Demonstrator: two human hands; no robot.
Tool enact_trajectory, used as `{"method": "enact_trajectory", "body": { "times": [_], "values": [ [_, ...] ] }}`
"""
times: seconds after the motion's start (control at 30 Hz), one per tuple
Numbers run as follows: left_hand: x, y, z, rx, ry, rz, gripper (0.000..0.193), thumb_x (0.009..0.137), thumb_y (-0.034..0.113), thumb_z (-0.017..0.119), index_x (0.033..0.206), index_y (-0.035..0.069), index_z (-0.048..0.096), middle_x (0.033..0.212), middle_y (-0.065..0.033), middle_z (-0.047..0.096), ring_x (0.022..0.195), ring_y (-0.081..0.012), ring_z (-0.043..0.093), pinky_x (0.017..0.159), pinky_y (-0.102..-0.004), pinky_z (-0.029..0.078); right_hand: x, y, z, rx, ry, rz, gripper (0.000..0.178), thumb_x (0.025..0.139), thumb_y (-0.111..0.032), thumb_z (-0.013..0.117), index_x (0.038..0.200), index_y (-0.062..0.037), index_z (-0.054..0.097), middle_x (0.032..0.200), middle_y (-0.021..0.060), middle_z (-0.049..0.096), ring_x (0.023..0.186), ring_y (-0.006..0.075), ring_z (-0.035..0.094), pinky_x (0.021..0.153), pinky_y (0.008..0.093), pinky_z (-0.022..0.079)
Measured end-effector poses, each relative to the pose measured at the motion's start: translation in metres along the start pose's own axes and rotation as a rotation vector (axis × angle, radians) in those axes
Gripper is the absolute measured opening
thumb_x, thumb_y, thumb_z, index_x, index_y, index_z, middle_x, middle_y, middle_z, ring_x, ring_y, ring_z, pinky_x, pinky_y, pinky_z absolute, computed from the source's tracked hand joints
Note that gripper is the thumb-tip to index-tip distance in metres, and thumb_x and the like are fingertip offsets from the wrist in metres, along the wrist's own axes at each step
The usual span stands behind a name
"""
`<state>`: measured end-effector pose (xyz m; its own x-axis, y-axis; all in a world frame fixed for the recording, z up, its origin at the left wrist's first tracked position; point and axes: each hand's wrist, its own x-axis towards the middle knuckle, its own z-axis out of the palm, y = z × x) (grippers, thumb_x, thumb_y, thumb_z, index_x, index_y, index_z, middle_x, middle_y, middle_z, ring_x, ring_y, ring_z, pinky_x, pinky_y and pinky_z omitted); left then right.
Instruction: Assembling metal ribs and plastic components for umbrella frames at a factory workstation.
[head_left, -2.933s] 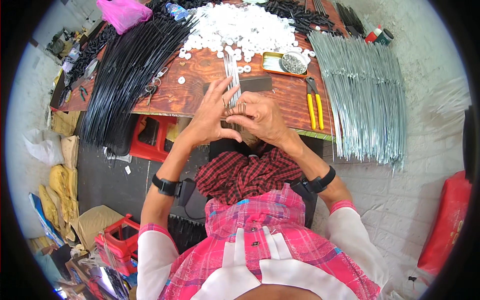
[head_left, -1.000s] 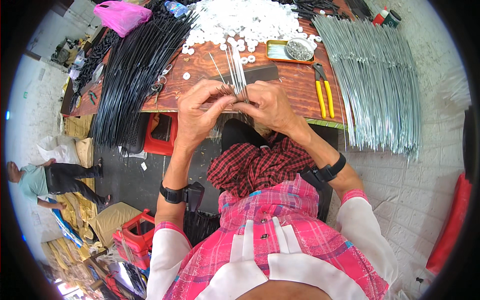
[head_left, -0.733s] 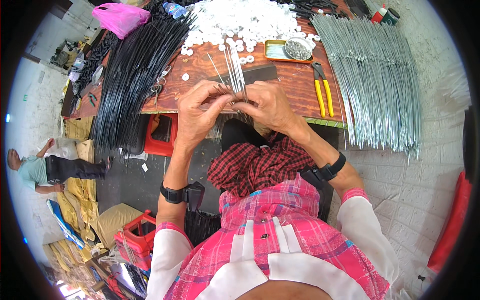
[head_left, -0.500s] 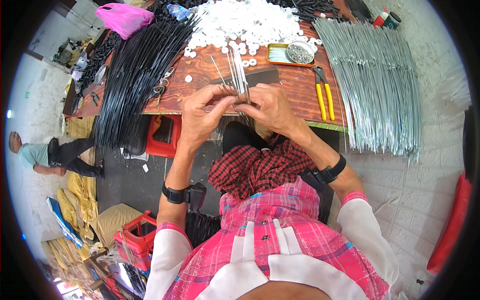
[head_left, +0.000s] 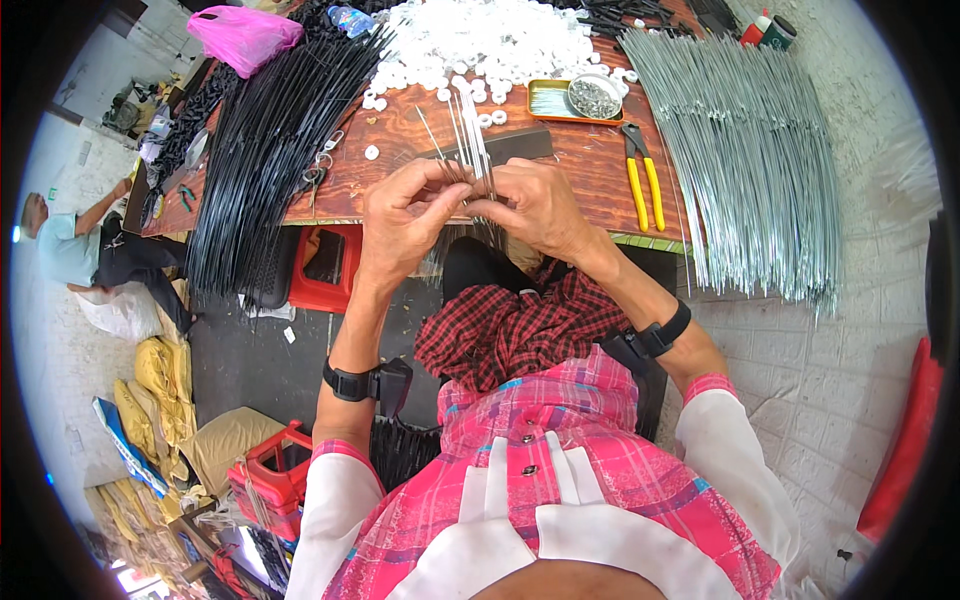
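Wooden tabletop fills the upper view, and everything sits around it: a broad fan of black rods drapes over its left edge, a matching spread of silver wire rods covers its right side, and a heap of white plastic caps lies at its far edge. Just right of centre on the tabletop lie yellow-handled pliers, with a small yellow tray beyond them. Over the tabletop's near edge, the left hand and right hand meet, both grips pinched tight on a small bundle of thin silver rods. That bundle's long axis runs straight away from the person, its free ends pointing up over the tabletop toward the caps, its lower ends hidden below the fingers. Both hands are level; neither is clearly nearer.
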<state>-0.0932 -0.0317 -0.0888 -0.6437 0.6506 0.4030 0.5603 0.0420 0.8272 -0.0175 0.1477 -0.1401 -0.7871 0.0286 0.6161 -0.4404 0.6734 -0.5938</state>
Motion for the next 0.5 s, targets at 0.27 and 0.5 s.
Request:
{"method": "enact_trajectory", "body": {
  "times": [0.27, 0.5],
  "values": [
    [-0.008, -0.009, -0.005, 0.042, 0.020, 0.007, 0.013, 0.087, -0.001, 0.071, 0.099, -0.004, 0.070, 0.094, -0.0088, 0.071, 0.084, -0.0139, 0.072, 0.072, -0.0266, 0.059, -0.004, -0.009, 0.002, -0.006, 0.021, 0.017, 0.022, 0.083, -0.027, 0.075, 0.084, -0.0056, 0.069, 0.076, 0.0121, 0.066, 0.072, 0.0322, 0.063, 0.065, 0.0434, 0.049],
    [-0.010, -0.003, 0.000, -0.048, 0.027, -0.055, 0.007, 0.090, -0.001, 0.070, 0.096, -0.003, 0.068, 0.091, -0.0031, 0.070, 0.081, -0.0067, 0.066, 0.070, -0.0209, 0.052, -0.009, -0.006, -0.001, 0.010, -0.005, 0.038, 0.023, 0.082, -0.025, 0.075, 0.079, -0.0044, 0.065, 0.074, 0.0125, 0.063, 0.071, 0.0329, 0.061, 0.063, 0.0440, 0.047]
  ]
}}
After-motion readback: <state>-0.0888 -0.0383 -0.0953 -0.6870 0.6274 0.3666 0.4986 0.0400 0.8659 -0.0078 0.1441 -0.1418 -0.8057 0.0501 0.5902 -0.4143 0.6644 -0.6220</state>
